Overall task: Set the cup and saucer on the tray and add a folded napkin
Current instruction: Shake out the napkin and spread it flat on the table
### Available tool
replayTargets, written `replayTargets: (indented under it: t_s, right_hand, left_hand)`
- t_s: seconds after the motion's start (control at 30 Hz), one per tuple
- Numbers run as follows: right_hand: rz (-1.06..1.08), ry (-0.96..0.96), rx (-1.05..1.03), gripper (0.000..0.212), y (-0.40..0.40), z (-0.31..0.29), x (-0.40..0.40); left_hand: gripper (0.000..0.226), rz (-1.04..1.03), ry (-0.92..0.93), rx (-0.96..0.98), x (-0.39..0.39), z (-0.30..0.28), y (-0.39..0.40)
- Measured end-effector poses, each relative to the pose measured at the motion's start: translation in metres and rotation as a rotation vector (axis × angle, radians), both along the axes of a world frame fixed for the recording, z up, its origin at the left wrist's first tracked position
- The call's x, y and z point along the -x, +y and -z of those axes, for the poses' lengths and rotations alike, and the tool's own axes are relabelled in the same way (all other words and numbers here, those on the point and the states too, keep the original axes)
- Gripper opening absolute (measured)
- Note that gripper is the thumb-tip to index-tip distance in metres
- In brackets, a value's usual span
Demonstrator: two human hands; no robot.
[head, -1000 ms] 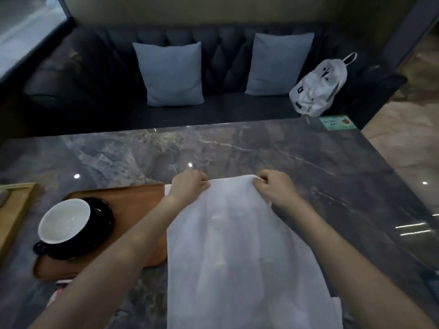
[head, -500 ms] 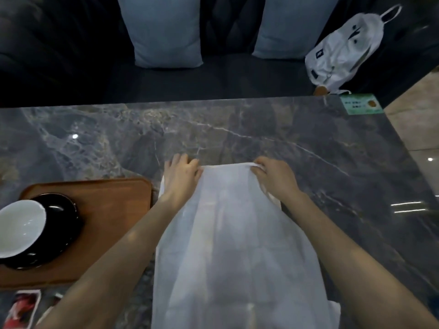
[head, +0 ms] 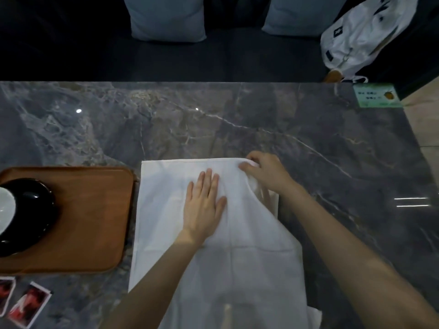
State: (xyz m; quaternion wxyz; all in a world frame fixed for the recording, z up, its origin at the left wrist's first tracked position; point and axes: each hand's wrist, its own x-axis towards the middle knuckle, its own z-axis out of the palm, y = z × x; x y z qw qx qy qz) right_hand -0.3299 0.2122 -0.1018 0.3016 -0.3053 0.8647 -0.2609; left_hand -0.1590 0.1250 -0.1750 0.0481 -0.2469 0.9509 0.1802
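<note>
A white cloth napkin (head: pixel 166 210) lies spread on the grey marble table, just right of a brown wooden tray (head: pixel 95 214). My left hand (head: pixel 204 205) rests flat on the napkin with its fingers spread. My right hand (head: pixel 266 174) pinches the napkin's far right corner, where the cloth is lifted and rumpled. At the tray's left end stands a black saucer (head: pixel 40 210), and on it a cup (head: pixel 4 210) with a white inside, cut off by the frame's edge.
The marble table (head: pixel 308 143) ends at a dark sofa with two blue cushions (head: pixel 166 17) and a white bag (head: pixel 365 34). A green card (head: pixel 376 95) lies at the far right corner. Two small red-and-white packets (head: pixel 26 305) lie near the front left.
My left hand has let go of the napkin's far left corner and now lies flat on the cloth. The napkin's far edge has settled on the table. The view has tilted down.
</note>
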Motion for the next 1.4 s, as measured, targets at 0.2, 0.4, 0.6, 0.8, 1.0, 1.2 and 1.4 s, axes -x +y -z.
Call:
replayTargets:
  t_s: [0.2, 0.4, 0.6, 0.8, 1.0, 1.2, 1.4]
  right_hand:
    - [0.049, -0.272, -0.117, 0.011, 0.022, -0.004, 0.021]
    - [-0.047, -0.005, -0.211, 0.013, 0.038, -0.009, 0.059]
    - [-0.068, 0.307, -0.304, 0.019, 0.025, 0.006, 0.065]
    - [0.022, 0.550, -0.168, 0.020, 0.043, 0.039, 0.054]
    - [0.303, 0.564, -0.007, 0.033, 0.075, 0.040, 0.005]
    - [0.766, 0.232, 0.002, 0.025, 0.127, 0.038, -0.052]
    - [0.751, 0.158, -0.078, 0.033, 0.131, 0.034, -0.078]
  left_hand:
    - [0.057, -0.022, 0.003, 0.108, 0.000, 0.009, 0.001]
    - [0.057, -0.010, 0.013, 0.136, 0.000, 0.008, 0.000]
    - [0.058, -0.032, 0.000, 0.147, 0.000, 0.007, 0.002]
    - [0.059, -0.046, 0.003, 0.125, 0.000, 0.007, 0.004]
    - [0.060, -0.052, -0.003, 0.134, 0.001, 0.005, 0.005]
    - [0.055, -0.001, 0.114, 0.065, -0.003, -0.021, 0.062]
    - [0.055, 0.206, 0.021, -0.028, -0.022, -0.017, 0.142]
